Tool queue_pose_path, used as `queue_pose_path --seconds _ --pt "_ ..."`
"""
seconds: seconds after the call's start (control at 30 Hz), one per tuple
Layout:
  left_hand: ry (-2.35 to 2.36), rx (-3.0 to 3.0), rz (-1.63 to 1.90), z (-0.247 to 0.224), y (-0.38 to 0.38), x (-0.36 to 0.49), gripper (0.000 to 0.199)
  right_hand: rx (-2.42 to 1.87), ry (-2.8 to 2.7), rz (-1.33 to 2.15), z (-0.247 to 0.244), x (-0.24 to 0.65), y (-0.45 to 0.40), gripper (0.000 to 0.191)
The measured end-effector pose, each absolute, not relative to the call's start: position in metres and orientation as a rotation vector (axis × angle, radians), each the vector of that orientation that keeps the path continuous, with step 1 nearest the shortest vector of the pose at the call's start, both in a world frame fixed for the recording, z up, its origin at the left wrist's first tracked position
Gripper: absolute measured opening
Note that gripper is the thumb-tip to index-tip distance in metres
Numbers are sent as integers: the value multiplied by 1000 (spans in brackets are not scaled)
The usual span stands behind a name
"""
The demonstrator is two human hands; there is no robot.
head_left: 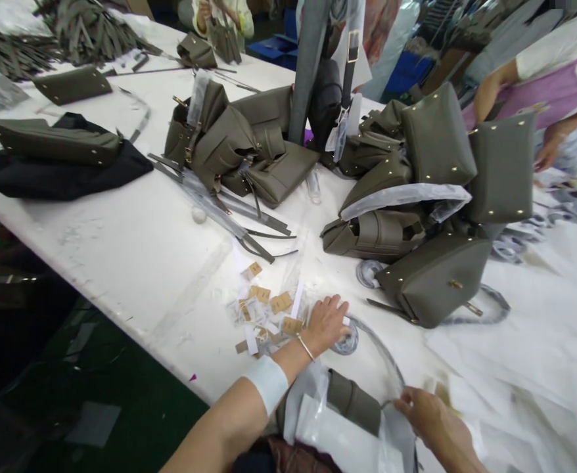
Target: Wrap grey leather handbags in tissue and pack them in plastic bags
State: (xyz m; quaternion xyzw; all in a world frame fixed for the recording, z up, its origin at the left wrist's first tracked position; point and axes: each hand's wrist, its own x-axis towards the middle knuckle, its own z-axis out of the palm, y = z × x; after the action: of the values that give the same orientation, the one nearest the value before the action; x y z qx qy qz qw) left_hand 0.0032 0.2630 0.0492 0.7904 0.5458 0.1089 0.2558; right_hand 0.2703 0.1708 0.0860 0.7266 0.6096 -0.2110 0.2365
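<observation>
My left hand [325, 322] reaches over the table with its fingers spread, at the edge of a coiled, plastic-wrapped strap [346, 341]. From that coil the strap [384, 348] curves down to my right hand [429, 417], whose thumb and fingers are closed on it near the bag. Close in front of me lies an olive-green handbag [352, 401], partly covered by clear plastic and white sheet. Beside my left hand are scattered brown paper tags [281, 302] and small clear packets [253, 310].
Olive handbags [439, 141] pile up at the back right, more bags [239, 141] at the back middle. A grey post [308, 72] rises between them. Loose straps [229, 220] lie left of centre; a black cloth [62, 174] is at far left. Co-workers [564, 85] stand across the table.
</observation>
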Motion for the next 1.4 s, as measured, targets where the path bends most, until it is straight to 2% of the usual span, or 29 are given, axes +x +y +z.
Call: queue_pose_path --seconds 0.03,0.1,0.17,0.23,0.5,0.63,0.7,0.9,1.03,1.1,1.17,1.2,1.3,1.4 --pt "1521 2124 338 52 264 -6 38 1964 1652 -600 91 267 176 21" --pt "1671 2032 387 55 267 -30 32 1932 1620 -648 99 259 183 22" --pt "1888 1878 309 56 275 -56 26 1962 1620 -672 104 251 187 23" --pt "2027 1763 180 54 285 -77 30 1994 1637 -705 106 241 186 25" --pt "2007 1702 78 46 312 -85 33 2062 1652 -857 118 213 180 24" --pt "2066 1644 87 49 313 -98 23 2133 1662 -871 123 213 179 26" --pt "2123 1619 93 55 311 -111 19 2173 1690 -865 126 210 179 26" --pt "2250 1593 229 91 305 -149 25 2274 1916 -1026 135 180 183 26" --pt "2058 1582 681 121 300 -145 22 2339 2154 -1268 142 146 192 26" --pt "1872 1575 806 135 293 -127 24 2376 2282 -1374 146 128 198 33" --pt "1658 1601 873 149 282 -100 25 2412 2332 -1499 151 113 204 43" --pt "1544 1615 892 154 275 -85 24 2427 2318 -1561 154 108 206 42" --pt "1237 1630 887 163 260 -51 25 2441 2208 -1699 156 107 206 16" --pt "1118 1646 844 151 262 -38 28 2560 2053 -1744 149 124 198 27"
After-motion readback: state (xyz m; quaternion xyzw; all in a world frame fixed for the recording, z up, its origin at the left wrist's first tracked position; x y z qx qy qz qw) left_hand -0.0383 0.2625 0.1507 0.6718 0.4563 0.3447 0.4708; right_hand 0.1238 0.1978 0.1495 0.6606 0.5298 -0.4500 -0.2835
